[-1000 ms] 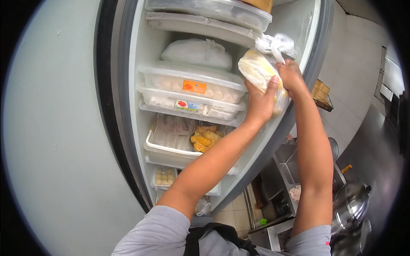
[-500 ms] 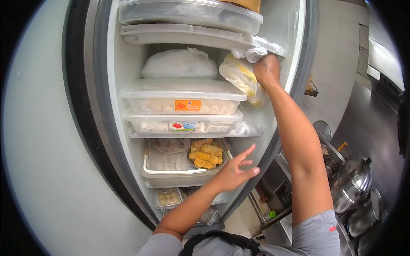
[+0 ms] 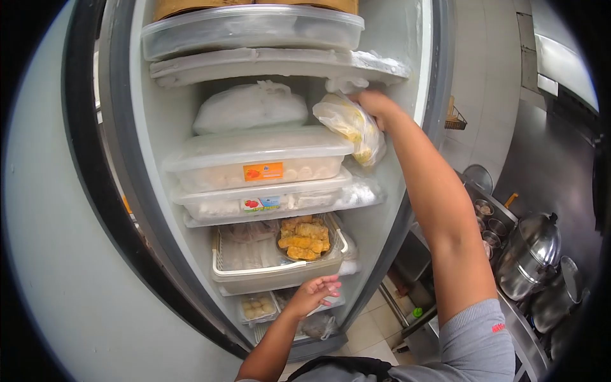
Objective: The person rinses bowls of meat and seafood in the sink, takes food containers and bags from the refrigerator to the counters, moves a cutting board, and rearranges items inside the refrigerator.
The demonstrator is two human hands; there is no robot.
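A knotted plastic bag with yellowish contents (image 3: 353,127) hangs at the right of an upper freezer shelf, beside two stacked lidded tubs (image 3: 254,153). My right hand (image 3: 377,105) is closed on it near the knot; the fingertips are partly hidden behind the bag. My left hand (image 3: 313,296) holds nothing, its fingers apart, just below a white basket (image 3: 261,270). In the basket sits a bowl of orange-brown fried pieces (image 3: 303,239). A white tied bag (image 3: 251,107) lies on top of the tubs' level, to the left.
A frosted shelf edge (image 3: 273,65) runs above the bags, with a large clear tub (image 3: 254,32) over it. Lower down is a tray of round pale pieces (image 3: 258,307). Metal pots (image 3: 528,254) stand outside at the right; the freezer's open door (image 3: 51,223) is at the left.
My left hand has let go of the yellowish bag and dropped lower. My right hand has carried that bag further into the shelf, leftward in view. The camera view has also shifted.
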